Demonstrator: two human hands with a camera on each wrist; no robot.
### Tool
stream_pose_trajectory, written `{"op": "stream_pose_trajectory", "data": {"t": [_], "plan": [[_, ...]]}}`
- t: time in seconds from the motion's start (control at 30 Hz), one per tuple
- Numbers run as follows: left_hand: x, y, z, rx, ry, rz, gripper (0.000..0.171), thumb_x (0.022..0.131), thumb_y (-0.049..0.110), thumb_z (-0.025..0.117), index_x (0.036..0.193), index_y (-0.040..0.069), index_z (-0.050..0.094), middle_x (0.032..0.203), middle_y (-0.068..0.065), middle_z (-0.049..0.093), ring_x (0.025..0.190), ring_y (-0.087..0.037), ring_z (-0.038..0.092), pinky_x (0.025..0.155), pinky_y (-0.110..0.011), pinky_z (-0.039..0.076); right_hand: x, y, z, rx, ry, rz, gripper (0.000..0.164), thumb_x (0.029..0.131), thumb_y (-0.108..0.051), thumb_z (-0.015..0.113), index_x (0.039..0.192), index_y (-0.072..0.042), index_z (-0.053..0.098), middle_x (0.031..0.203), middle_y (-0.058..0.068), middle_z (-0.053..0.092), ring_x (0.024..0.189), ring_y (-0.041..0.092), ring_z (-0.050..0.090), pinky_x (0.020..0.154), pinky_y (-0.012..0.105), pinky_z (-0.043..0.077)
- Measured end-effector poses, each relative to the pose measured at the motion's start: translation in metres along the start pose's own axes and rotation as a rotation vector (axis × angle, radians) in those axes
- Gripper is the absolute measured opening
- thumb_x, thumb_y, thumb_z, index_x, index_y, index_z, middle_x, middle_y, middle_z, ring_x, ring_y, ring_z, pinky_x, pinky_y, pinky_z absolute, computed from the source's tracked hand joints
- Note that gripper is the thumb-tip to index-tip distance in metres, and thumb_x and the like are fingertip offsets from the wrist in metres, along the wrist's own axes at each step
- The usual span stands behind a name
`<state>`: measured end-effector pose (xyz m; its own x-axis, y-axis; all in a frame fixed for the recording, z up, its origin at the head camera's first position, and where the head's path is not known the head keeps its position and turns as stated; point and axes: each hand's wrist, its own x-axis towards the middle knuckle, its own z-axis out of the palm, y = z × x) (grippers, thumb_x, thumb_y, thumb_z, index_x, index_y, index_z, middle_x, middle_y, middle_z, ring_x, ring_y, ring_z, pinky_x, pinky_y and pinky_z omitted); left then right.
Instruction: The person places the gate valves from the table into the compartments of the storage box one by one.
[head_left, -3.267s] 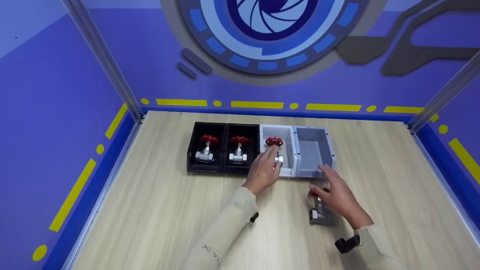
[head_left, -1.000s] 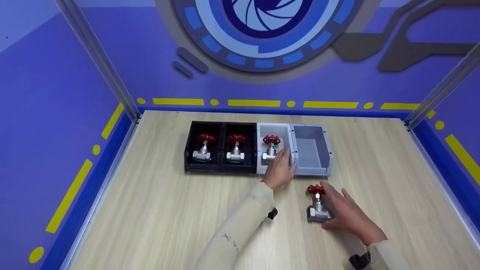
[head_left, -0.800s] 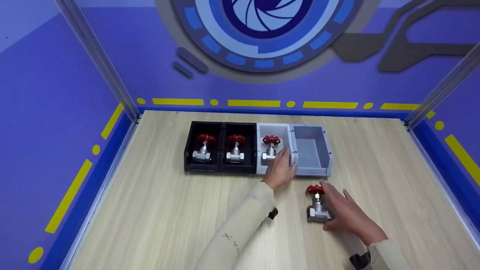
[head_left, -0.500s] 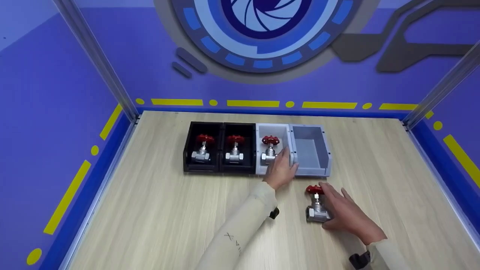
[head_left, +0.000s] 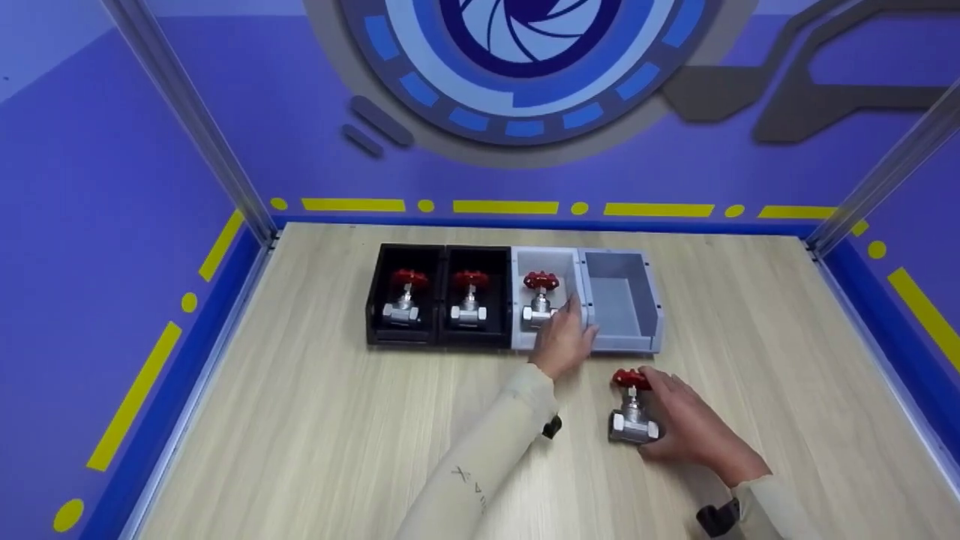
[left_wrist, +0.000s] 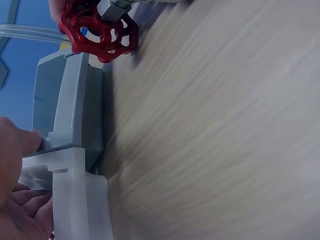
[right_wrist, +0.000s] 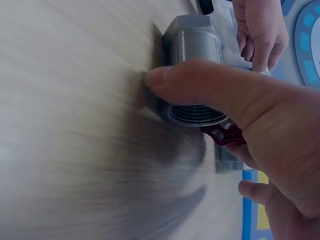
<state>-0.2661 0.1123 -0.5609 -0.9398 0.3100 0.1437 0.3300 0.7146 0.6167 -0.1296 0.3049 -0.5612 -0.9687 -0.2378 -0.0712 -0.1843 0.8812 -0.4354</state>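
Observation:
My left hand (head_left: 561, 341) grips the adjoining walls of the white bin (head_left: 549, 259) and the grey bin (head_left: 616, 307). In the left wrist view, its thumb (left_wrist: 31, 142) lies over the grey edge and its other fingers are inside the white bin. My right hand (head_left: 694, 424) holds a steel gate valve (head_left: 634, 429) with a red handwheel (head_left: 628, 379), in front of the grey bin. The right wrist view shows the thumb across the valve's threaded end (right_wrist: 197, 114), with a fingertip by the handwheel. Contact between valve and table is unclear.
Another gate valve (head_left: 536, 313) stands in the white bin beside my left fingers. Two black bins (head_left: 409, 336) adjoin on the left, each with a similar valve (head_left: 469, 313). The grey bin's floor is bare. Blue panels (head_left: 480, 180) enclose the wooden table (head_left: 337, 420).
My left hand has moved from the valve in the white bin to the bin's right wall. My right hand has come round the front valve's right side; that valve has shifted slightly left.

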Motion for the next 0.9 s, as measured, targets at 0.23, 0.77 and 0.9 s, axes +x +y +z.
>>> {"op": "stream_pose_trajectory", "data": {"t": [0.23, 0.77, 0.9], "plan": [[0.000, 0.001, 0.000, -0.002, -0.009, -0.009, 0.068, 0.091, 0.029, 0.066, 0.146, 0.005, 0.034, 0.115, -0.009, 0.068, 0.081, -0.019, 0.069, 0.063, -0.026, 0.055, 0.001, 0.001, 0.002, 0.011, 0.011, -0.006, 0.118, 0.052, -0.025, 0.094, 0.147, 0.002, 0.029, 0.143, 0.026, 0.045, 0.131, 0.040, 0.046, 0.105, 0.054, 0.042], [-0.001, 0.002, -0.001, 0.048, -0.021, -0.027, 0.069, 0.091, 0.032, 0.066, 0.145, 0.000, 0.037, 0.111, -0.009, 0.069, 0.085, -0.020, 0.069, 0.072, -0.029, 0.057, 0.008, -0.002, -0.006, 0.019, 0.079, -0.049, 0.122, 0.050, -0.026, 0.096, 0.148, -0.001, 0.028, 0.143, 0.022, 0.045, 0.125, 0.038, 0.052, 0.100, 0.051, 0.047], [-0.001, 0.003, -0.001, 0.044, -0.033, -0.042, 0.069, 0.091, 0.033, 0.065, 0.146, 0.001, 0.036, 0.112, -0.009, 0.068, 0.085, -0.019, 0.069, 0.072, -0.027, 0.057, 0.010, -0.004, -0.011, 0.019, 0.083, -0.050, 0.121, 0.051, -0.024, 0.096, 0.148, -0.001, 0.028, 0.143, 0.021, 0.045, 0.125, 0.037, 0.052, 0.098, 0.051, 0.048]]}}
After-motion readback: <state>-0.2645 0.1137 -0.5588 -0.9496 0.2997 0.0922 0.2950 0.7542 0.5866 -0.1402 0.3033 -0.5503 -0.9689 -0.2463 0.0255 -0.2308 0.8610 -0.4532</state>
